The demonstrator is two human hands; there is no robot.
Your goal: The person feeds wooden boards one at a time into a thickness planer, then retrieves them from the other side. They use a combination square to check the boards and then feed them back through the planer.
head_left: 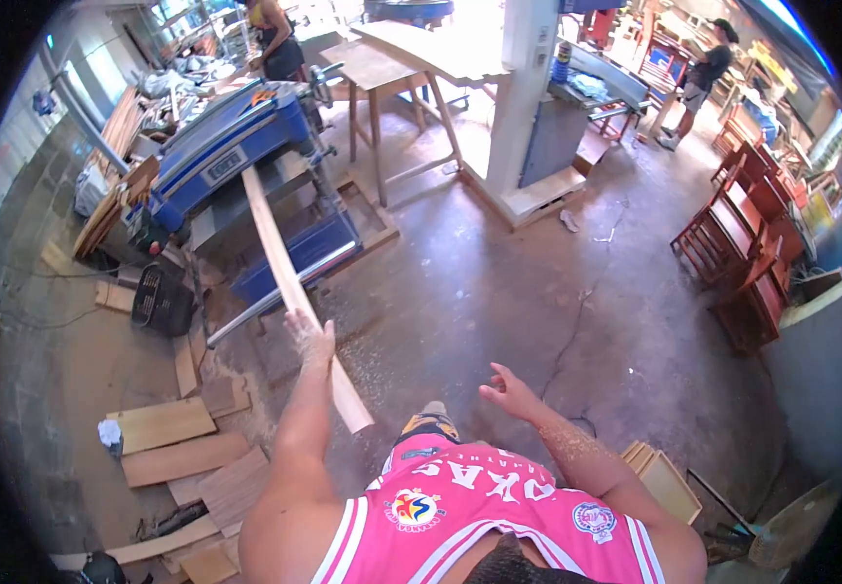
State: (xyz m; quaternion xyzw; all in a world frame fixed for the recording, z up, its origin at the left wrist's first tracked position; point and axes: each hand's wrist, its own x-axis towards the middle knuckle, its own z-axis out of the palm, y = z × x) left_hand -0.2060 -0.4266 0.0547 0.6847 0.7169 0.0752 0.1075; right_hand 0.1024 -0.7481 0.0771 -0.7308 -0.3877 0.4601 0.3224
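A long pale wooden board (280, 255) slants from the opening of a blue planer (231, 156) down toward my body. Its near end sticks out past my left hand, close to my legs. On the upper face of this board lies my left hand (310, 341), fingers spread rather than wrapped round it. My right hand (511, 393) hangs in the air over the concrete floor, apart from the board. Its fingers are loosely bent and apart, with nothing in them. Sawdust clings to the right forearm.
Flat wood offcuts (187, 457) and a black crate (161, 300) lie on the left floor. A wooden table (382, 70) and a white post (523, 97) stand ahead. Reddish chairs (747, 234) are stacked right. Two people (705, 78) stand farther back.
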